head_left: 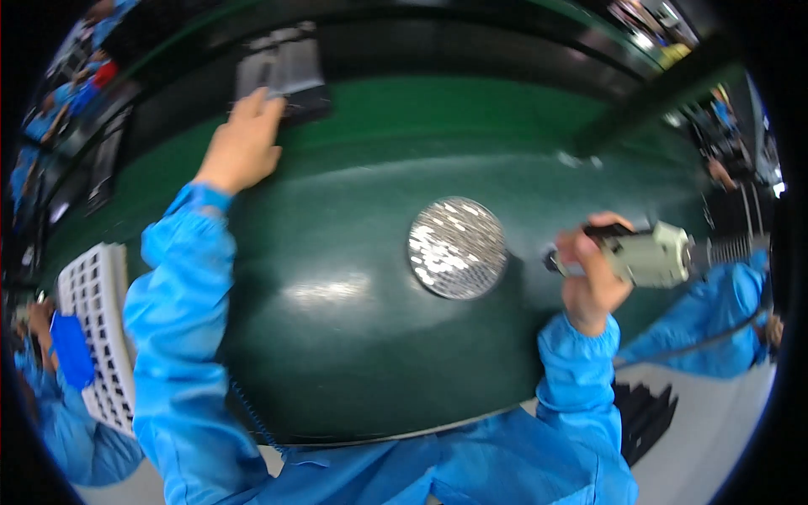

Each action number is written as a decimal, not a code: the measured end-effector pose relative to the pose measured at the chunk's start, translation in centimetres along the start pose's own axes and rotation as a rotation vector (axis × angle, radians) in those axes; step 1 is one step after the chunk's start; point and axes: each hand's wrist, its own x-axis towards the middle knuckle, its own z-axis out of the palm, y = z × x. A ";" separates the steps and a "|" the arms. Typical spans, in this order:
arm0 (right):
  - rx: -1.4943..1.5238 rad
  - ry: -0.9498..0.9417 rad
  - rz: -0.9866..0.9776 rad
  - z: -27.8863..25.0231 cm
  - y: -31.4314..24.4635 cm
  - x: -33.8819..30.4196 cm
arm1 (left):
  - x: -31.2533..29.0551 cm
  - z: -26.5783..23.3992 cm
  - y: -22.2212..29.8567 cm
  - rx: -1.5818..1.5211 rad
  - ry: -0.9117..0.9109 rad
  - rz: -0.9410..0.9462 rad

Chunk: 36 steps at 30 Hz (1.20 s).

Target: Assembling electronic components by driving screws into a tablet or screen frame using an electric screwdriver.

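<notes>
My left hand reaches to the far left of the green table, fingers stretched out. Its fingertips are at the near edge of a blurred stack of dark and silvery flat parts; whether they press on it is hard to tell. My right hand is wrapped round a pale grey-green electric screwdriver, which lies sideways in the grip with its dark tip pointing left. Between the hands, nearer the right one, sits a round dish full of small shiny metal pieces, too small to make out.
The green table curves across the view. A white slotted basket stands at its left edge, with a blue item beside it. A dark green post rises at the far right. Co-workers in blue sleeves are at both sides.
</notes>
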 end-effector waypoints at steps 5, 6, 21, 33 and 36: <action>-0.013 0.023 0.073 -0.3 -0.4 0.7 | -4.6 -2.2 8.0 -0.429 0.126 0.237; -0.040 0.005 0.087 -0.4 -0.3 0.7 | -5.6 -2.6 10.0 -0.595 0.035 0.214; -0.035 -0.101 0.057 -3.1 -0.9 3.2 | -4.2 -0.3 20.0 -0.864 -0.065 0.515; -0.772 0.326 -0.789 -7.1 0.8 4.8 | -7.8 -1.2 18.6 -0.794 -0.044 0.240; -0.646 0.320 -0.687 -6.9 0.8 4.3 | -7.8 -0.8 18.8 -0.800 0.014 0.238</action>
